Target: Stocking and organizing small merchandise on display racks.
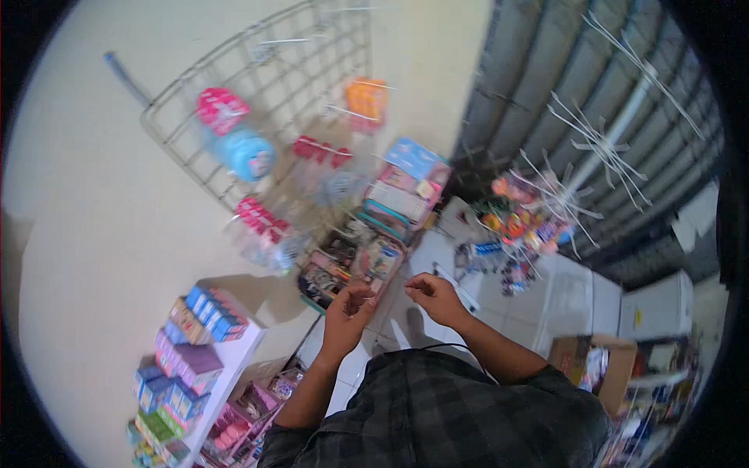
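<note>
My left hand [345, 316] is raised over the near edge of an opened case [380, 266] full of small packaged goods, its fingers curled towards the thumb. To its right, my right hand [442, 298] hangs above the tiled floor, fingertips bent in close to the thumb. A gap separates the two hands. Blur hides whether either one pinches something small or thin. Beyond them, a second case or bin [404, 190] holds boxes and packets, with a light-blue package [412, 158] on top.
A wall-mounted wire grid [193, 140] carries hanging packets on hooks. A white shelf [243, 354] at the left bears small boxes. At the right stand a hook rack [611, 137] with colourful items, a cardboard box [620, 368] and a corrugated metal shutter [526, 76].
</note>
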### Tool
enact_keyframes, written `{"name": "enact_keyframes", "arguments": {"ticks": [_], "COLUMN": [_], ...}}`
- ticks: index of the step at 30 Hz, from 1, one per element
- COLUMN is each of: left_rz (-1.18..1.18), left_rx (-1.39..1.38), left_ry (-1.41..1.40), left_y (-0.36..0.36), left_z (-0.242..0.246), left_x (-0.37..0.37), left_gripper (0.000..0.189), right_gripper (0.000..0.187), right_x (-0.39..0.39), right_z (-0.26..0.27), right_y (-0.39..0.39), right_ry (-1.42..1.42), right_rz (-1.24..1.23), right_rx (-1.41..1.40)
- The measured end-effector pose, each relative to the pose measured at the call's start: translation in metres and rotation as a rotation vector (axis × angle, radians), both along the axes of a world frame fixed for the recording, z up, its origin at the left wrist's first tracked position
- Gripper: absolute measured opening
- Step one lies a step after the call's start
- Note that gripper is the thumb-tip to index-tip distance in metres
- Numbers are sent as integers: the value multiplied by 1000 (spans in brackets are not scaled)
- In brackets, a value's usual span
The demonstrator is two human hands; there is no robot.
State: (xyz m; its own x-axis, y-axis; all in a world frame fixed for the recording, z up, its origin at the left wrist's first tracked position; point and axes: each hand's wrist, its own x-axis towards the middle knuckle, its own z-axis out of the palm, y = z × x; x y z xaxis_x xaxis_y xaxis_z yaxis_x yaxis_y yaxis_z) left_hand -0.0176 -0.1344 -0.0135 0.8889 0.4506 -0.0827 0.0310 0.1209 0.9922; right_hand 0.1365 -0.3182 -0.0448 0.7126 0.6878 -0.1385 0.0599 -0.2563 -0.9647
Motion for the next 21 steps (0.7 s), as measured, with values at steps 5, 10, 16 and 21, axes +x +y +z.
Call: {"name": "enact_keyframes", "arguments": {"ticks": [5, 10, 16, 21], "left_rz": [-244, -488, -824, -1024], "left_rx": [-44, -2, 29, 36], "left_ry": [63, 43, 127, 75], "left_y": [-42, -115, -221, -330], "left_z": [-35, -41, -45, -32], "left_x": [37, 70, 98, 109], "left_gripper": [23, 20, 21, 20], "right_gripper": [24, 24, 23, 21], "right_x": [-24, -46, -86, -128], "right_z": [-8, -2, 2, -7], "right_y": [-67, -143, -256, -344], "right_ry": [16, -14, -28, -1], "right_rz": [-277, -556, -837, -1051], "right_rx": [-9, 37, 33, 83]}}
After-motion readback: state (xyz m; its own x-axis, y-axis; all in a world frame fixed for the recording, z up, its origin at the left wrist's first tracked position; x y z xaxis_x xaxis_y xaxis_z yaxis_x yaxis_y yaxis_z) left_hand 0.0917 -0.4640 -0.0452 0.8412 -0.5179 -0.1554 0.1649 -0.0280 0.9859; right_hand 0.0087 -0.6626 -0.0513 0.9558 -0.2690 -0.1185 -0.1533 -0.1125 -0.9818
